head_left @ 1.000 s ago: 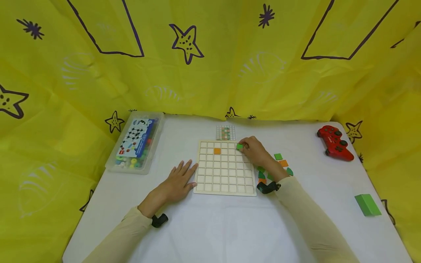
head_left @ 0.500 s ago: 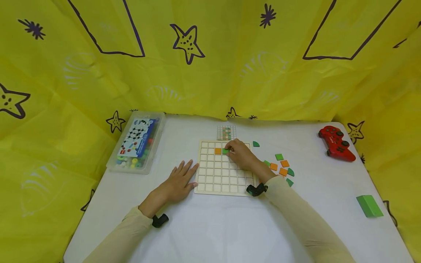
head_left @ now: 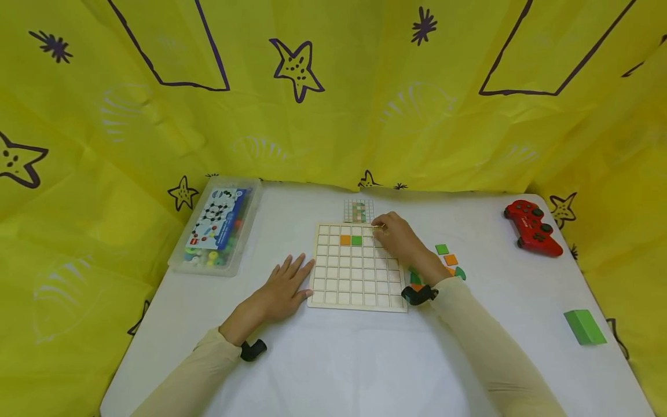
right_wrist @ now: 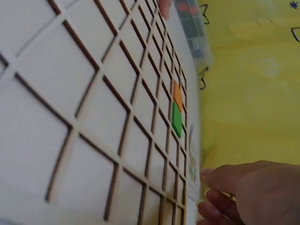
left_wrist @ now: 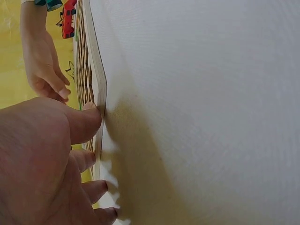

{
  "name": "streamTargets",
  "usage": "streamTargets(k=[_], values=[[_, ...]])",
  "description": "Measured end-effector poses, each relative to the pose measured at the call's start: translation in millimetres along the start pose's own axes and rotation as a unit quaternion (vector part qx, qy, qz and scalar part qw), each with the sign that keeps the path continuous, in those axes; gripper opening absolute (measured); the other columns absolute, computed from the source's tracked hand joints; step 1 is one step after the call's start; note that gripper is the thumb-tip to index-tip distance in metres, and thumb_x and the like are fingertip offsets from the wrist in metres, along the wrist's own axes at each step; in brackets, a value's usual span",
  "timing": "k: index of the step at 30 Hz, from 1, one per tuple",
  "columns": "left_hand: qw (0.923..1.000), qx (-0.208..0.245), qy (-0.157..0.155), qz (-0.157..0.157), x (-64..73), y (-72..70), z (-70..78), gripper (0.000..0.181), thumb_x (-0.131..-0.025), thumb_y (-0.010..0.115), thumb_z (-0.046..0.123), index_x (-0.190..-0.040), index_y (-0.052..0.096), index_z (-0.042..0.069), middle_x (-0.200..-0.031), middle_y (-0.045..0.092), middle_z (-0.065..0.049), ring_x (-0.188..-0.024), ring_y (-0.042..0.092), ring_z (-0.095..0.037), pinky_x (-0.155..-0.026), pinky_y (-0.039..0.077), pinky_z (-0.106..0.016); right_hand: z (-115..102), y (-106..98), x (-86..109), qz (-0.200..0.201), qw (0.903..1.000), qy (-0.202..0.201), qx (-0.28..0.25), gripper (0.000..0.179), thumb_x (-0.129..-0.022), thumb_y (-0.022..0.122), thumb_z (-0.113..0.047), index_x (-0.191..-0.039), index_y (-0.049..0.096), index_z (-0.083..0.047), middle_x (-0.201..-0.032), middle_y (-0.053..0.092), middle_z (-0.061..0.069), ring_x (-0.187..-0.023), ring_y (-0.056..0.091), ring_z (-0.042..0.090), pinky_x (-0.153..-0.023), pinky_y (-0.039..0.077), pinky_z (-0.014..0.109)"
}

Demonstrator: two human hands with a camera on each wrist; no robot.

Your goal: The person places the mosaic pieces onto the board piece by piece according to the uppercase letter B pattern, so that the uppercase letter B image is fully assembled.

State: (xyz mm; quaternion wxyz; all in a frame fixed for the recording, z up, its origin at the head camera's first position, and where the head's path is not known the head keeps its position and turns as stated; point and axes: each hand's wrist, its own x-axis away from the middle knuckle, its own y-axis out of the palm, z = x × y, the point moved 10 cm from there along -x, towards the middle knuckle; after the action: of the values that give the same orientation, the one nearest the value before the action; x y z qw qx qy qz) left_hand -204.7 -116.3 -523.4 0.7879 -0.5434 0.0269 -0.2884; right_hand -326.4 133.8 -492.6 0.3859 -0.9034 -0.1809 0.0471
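A wooden grid board (head_left: pixel 344 285) lies flat on the table. Side by side near its far edge sit an orange square tile (head_left: pixel 345 240) and a green square tile (head_left: pixel 356 240). My left hand (head_left: pixel 281 292) rests spread at the board's left edge; its thumb (left_wrist: pixel 86 123) touches the rim in the left wrist view. Over the board's far right corner hovers my right hand (head_left: pixel 400 238), fingers loosely bent. Nothing shows between them in the right wrist view, where both tiles lie in their cells. A small pattern card (head_left: pixel 358 211) lies just beyond the board.
Several loose tiles, including a green square (head_left: pixel 442 249) and an orange square (head_left: pixel 450 260), lie right of the board, partly behind my right forearm. A clear plastic box (head_left: pixel 216 226) stands left. A red game controller (head_left: pixel 532 227) and a green block (head_left: pixel 585 326) lie farther right.
My right hand carried the green square tile left, set it beside the orange one and let go. It has since moved back to the right. The left hand has stayed still.
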Motion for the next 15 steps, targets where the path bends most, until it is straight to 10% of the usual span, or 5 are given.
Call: streamTargets(k=[7,15], values=[[0.9999,-0.009,-0.007,0.003,-2.2,2.3,-3.2,0.070,-0.113,0.047,0.041,-0.171,0.018,0.014,-0.177,0.009,-0.016,-0.163,0.002,-0.045,-0.128,0.011,-0.066,49.1,-44.3,10.4,0.049,0.9954,0.076,-0.034,0.041,-0.109,0.060,-0.017,-0.145,0.057,0.002,-0.139,0.052,0.025,-0.129,0.056,0.044,-0.108,0.049,0.057],[1.0000,-0.004,-0.006,0.001,-2.4,3.6,-3.7,0.071,-0.113,0.047,0.042,-0.171,0.017,0.016,-0.178,0.008,-0.015,-0.163,0.001,-0.044,-0.128,0.010,-0.066,82.5,-40.3,18.9,0.017,0.9917,0.118,-0.048,0.049,-0.108,0.063,-0.020,-0.151,0.052,0.001,-0.146,0.047,0.026,-0.136,0.050,0.042,-0.114,0.044,0.056]])
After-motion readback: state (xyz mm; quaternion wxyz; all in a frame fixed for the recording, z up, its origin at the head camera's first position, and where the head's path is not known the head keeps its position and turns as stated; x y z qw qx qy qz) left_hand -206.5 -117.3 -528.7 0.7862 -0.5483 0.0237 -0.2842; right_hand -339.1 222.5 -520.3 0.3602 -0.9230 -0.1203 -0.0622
